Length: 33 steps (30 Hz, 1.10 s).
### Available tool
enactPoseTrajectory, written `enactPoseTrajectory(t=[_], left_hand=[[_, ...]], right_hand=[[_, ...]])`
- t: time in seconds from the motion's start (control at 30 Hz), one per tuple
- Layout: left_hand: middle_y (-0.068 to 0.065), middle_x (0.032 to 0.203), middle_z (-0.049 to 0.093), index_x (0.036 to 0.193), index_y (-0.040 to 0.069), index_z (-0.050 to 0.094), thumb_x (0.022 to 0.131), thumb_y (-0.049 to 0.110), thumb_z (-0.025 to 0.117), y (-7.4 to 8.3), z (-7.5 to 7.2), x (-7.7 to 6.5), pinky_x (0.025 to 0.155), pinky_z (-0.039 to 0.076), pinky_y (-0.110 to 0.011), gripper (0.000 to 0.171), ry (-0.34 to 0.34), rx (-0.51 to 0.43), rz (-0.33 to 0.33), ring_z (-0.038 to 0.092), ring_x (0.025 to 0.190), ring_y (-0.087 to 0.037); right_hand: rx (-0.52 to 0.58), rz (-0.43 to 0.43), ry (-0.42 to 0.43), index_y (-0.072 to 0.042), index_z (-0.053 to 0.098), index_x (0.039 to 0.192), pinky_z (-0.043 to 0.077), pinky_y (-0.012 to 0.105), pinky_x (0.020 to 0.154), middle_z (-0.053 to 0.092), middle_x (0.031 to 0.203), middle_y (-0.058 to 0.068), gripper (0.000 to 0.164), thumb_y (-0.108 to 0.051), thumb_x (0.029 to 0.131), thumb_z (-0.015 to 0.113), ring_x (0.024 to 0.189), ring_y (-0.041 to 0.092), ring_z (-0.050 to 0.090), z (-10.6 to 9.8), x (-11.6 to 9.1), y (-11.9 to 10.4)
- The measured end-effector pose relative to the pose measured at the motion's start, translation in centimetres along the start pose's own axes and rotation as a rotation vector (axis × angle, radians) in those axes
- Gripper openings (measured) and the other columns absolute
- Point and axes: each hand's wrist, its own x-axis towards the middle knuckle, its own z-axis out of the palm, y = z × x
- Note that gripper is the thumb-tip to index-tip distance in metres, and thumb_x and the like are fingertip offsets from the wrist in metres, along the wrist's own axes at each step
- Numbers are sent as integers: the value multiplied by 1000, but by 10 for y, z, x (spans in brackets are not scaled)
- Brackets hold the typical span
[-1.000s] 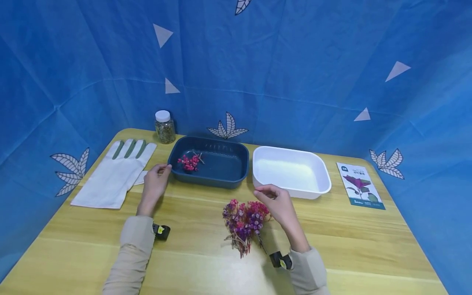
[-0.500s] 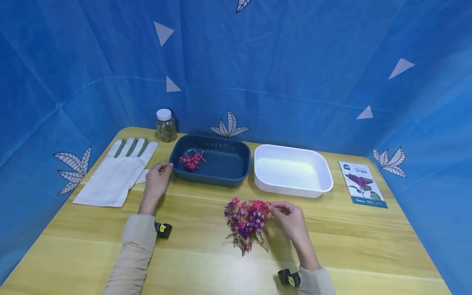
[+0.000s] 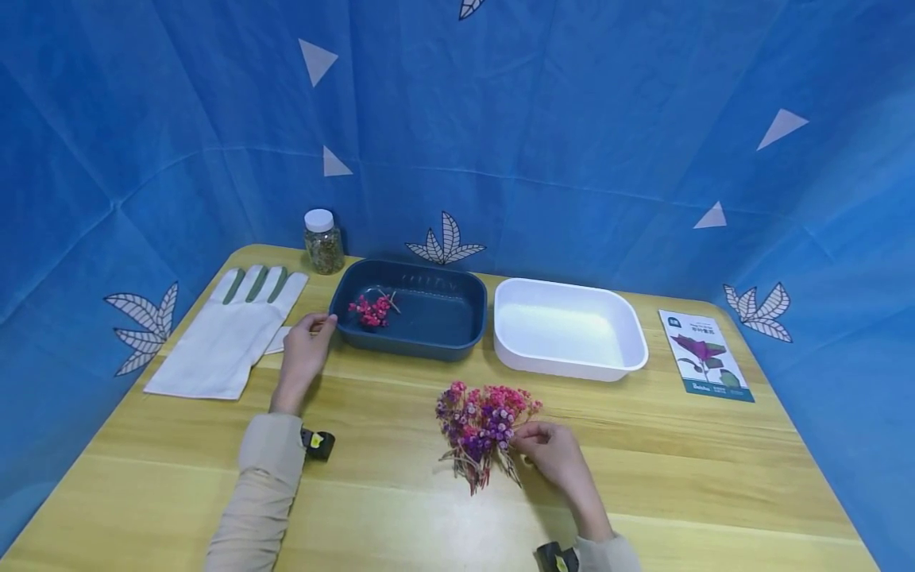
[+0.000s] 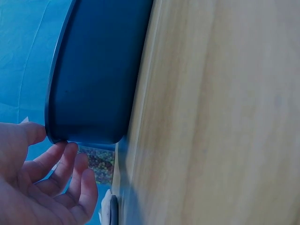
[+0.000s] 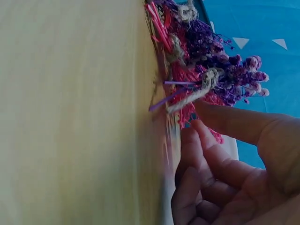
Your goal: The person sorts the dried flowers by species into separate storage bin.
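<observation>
Pink and purple dried flowers (image 3: 475,425) lie in a pile on the table, some bunches tied with twine (image 5: 197,96). My right hand (image 3: 556,457) is at the pile's right side, thumb and fingertips pinching the stem part of a pink bunch (image 3: 525,403). In the right wrist view, pink strands show between the fingertips. My left hand (image 3: 306,353) holds the left front rim of a dark blue basin (image 3: 407,344), its thumb at the edge and the other fingers bent below, as the left wrist view shows. Inside that basin lies another pink bunch (image 3: 373,311).
To the right of the dark basin stands a white basin (image 3: 572,365). A lidded jar (image 3: 325,248) is at the back left, near white-and-green gloves (image 3: 221,342). A flower-printed packet (image 3: 704,355) lies at the right, and a blue curtain (image 3: 572,119) surrounds the table.
My right hand has come down from near the white basin to the right side of the flower pile, then slid toward the stems. The left hand has stayed at the dark basin's rim.
</observation>
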Motion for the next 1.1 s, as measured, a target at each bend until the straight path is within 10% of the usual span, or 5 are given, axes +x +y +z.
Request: enactPoseTrajectory(t=[0.67,1.1], left_hand=[[-26,119,59,125,-6,55,100,30,47,-1,0,0,95,42,-47,45,7,2,24,53,113,-36],[-25,120,59,126,-5,55,100,31,46,-1,0,0,94,43,-46,46,2,4,18,53,113,-36]], right_hand=[[-176,-52,9,0,65,86,44,28,58,61,73,4,14,-9,77,71,62,14,53,10,2,0],[-43,-92,47,3,64,99,49,28,70,64,84,6,23,-1,78,69,75,14,58,15,2,6]])
